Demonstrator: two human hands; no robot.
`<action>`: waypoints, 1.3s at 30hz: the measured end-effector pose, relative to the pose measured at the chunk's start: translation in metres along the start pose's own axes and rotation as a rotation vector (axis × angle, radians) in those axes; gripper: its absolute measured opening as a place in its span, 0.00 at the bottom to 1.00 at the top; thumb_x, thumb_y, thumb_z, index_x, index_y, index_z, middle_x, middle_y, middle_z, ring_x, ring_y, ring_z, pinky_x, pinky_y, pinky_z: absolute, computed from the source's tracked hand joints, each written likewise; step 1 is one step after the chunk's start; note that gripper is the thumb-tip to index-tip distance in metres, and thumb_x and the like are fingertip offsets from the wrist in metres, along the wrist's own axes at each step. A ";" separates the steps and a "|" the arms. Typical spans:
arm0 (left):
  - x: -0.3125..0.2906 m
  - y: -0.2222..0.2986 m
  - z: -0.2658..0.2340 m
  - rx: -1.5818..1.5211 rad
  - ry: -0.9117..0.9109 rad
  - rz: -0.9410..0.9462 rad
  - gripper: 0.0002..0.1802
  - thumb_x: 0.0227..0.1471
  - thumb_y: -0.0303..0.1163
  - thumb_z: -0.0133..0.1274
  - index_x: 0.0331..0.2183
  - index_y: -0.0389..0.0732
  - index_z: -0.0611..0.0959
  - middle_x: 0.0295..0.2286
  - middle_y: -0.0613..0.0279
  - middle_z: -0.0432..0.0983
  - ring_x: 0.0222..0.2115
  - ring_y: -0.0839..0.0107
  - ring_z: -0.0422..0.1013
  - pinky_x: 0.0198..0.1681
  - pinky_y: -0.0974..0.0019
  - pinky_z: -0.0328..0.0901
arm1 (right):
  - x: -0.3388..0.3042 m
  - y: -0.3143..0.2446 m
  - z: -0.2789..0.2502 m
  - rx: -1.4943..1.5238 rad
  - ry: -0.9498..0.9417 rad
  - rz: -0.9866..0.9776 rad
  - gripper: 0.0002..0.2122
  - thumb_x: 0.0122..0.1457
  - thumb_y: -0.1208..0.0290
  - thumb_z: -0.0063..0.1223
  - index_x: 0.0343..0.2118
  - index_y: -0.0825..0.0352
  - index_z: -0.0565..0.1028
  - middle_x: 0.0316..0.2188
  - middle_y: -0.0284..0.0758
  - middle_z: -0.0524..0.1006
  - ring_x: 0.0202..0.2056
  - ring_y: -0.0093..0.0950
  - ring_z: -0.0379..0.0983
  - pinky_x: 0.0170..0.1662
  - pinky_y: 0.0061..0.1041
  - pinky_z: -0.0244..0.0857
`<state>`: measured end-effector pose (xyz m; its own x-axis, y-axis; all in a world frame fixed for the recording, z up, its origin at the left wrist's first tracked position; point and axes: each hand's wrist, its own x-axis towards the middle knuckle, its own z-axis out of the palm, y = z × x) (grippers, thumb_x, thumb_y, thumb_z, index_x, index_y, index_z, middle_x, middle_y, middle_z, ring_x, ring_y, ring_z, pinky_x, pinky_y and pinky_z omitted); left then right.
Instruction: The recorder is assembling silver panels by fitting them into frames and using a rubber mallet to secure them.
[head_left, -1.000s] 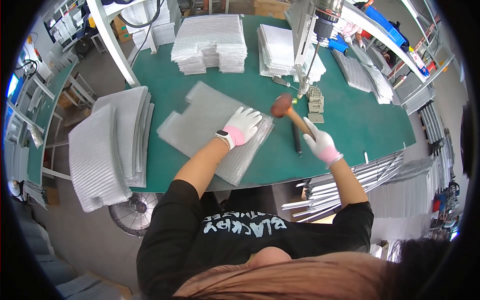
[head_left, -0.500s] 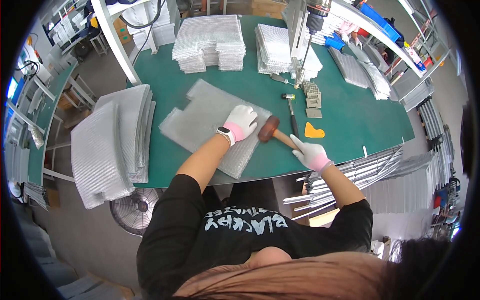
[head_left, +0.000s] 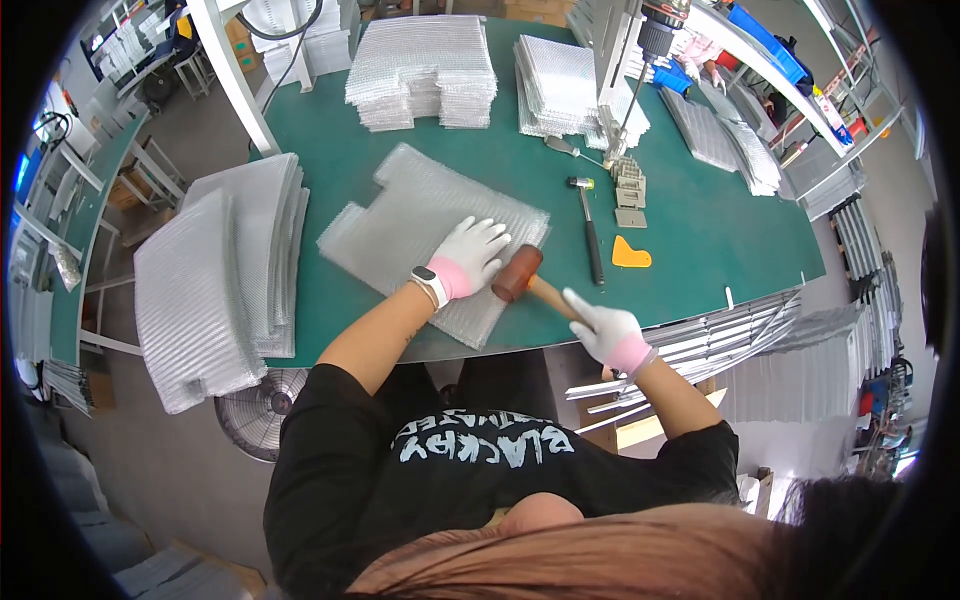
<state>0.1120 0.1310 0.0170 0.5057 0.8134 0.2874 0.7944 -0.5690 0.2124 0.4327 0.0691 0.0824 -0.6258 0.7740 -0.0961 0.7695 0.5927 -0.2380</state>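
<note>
My left hand (head_left: 472, 258), in a white glove with a pink cuff, rests with fingers spread on a translucent ribbed plastic sheet (head_left: 400, 225). The sheet has a notched outline and lies aslant on the green table; whether it is one layer or several I cannot tell. My right hand (head_left: 612, 338), gloved the same way, is closed around the wooden handle of a mallet (head_left: 518, 274). Its reddish-brown head is over the sheet's right edge, just beside my left fingers. Contact between head and sheet cannot be made out.
Right of the mallet lie a small hammer (head_left: 590, 232), a yellow scraper (head_left: 630, 253) and a row of metal blocks (head_left: 629, 190). A screwdriver (head_left: 568, 148) lies near a drill press (head_left: 655, 35). Sheet stacks stand at the back (head_left: 420, 70) and left (head_left: 200, 295).
The mallet head has shifted left and slightly nearer, onto the sheet's edge. My left hand has slid a little nearer and left, its fingers spreading wider.
</note>
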 end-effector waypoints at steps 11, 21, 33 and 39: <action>-0.002 0.001 0.004 -0.016 0.066 -0.019 0.24 0.57 0.39 0.49 0.54 0.40 0.75 0.57 0.54 0.67 0.61 0.55 0.59 0.67 0.48 0.49 | 0.001 0.016 -0.002 0.044 -0.005 0.025 0.30 0.60 0.69 0.56 0.66 0.57 0.62 0.28 0.45 0.78 0.30 0.46 0.77 0.34 0.40 0.70; -0.001 0.019 -0.040 -0.082 -0.264 -0.118 0.18 0.52 0.35 0.53 0.44 0.39 0.80 0.46 0.54 0.74 0.54 0.52 0.66 0.59 0.50 0.59 | -0.005 -0.012 -0.027 0.093 0.021 0.054 0.27 0.62 0.63 0.53 0.65 0.51 0.63 0.29 0.43 0.79 0.31 0.45 0.77 0.36 0.40 0.70; -0.043 0.014 -0.010 -0.037 0.018 0.003 0.24 0.58 0.36 0.47 0.54 0.37 0.74 0.56 0.53 0.68 0.60 0.55 0.61 0.65 0.50 0.52 | -0.038 -0.035 0.028 0.001 -0.089 -0.057 0.28 0.61 0.58 0.54 0.64 0.52 0.64 0.27 0.40 0.77 0.25 0.43 0.75 0.30 0.40 0.69; -0.046 0.019 -0.016 -0.043 0.004 0.003 0.25 0.58 0.35 0.47 0.56 0.37 0.73 0.57 0.51 0.67 0.60 0.52 0.60 0.66 0.49 0.52 | -0.048 -0.027 0.059 0.378 0.358 -0.007 0.29 0.59 0.63 0.58 0.64 0.58 0.65 0.31 0.40 0.79 0.29 0.44 0.78 0.34 0.41 0.71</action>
<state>0.0982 0.0808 0.0232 0.5070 0.8110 0.2921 0.7774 -0.5765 0.2514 0.4344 0.0032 0.0361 -0.4971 0.8373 0.2275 0.6243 0.5272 -0.5765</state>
